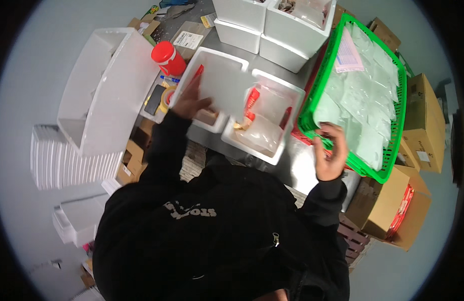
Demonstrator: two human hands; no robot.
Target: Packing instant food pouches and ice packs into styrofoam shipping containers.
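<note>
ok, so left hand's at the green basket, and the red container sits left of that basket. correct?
Wrong hand: the head view shows the right hand at the green basket. The red container does sit left of it.

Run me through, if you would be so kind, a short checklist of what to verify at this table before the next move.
1. Right foam box open: ok, a clear bag shows inside.
2. Left foam box contents visible: cannot tell fully; blur near the left hand hides much.
3. Left hand's grip known: cannot tell, it is blurred.
4. Right hand touching the green basket: cannot tell; it is at the near corner.
5. Clear packs in the basket uncovered: not ok, a pink sheet lies on some.
6. Red jar outside both boxes: ok.
</note>
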